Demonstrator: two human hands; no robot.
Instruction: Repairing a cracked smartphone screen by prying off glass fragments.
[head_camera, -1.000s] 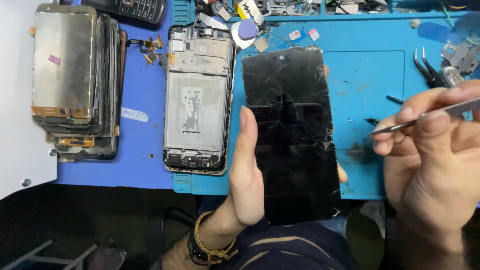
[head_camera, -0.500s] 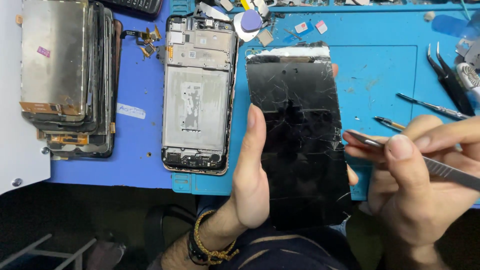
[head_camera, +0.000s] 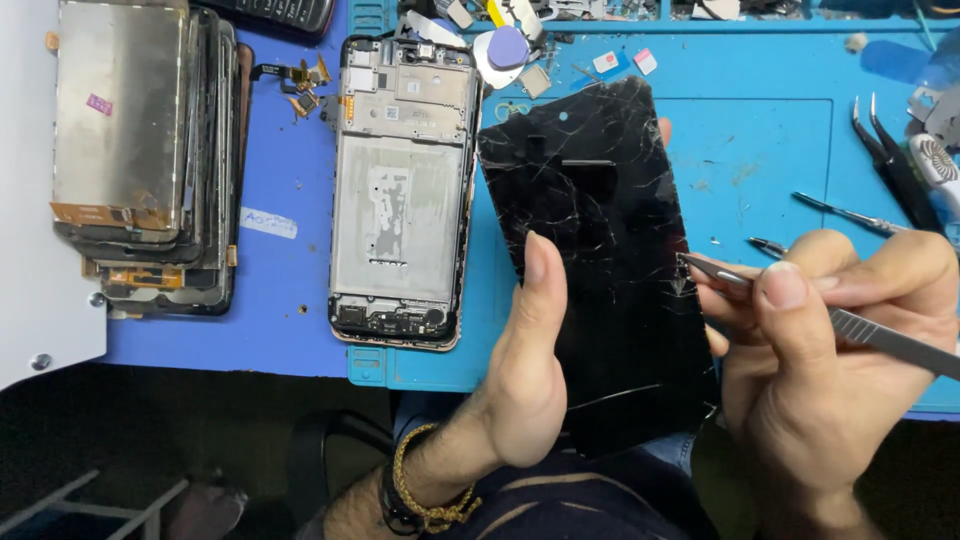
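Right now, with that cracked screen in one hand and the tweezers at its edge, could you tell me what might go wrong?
The cracked screen is webbed with fractures, so prying with the tweezers at its right edge could break off shards. The left hand grips it bare, thumb on the glass, and the right hand sits close, so a slip could cut a finger. The screen is also held out past the blue mat, so a dropped piece could fall to the lap.
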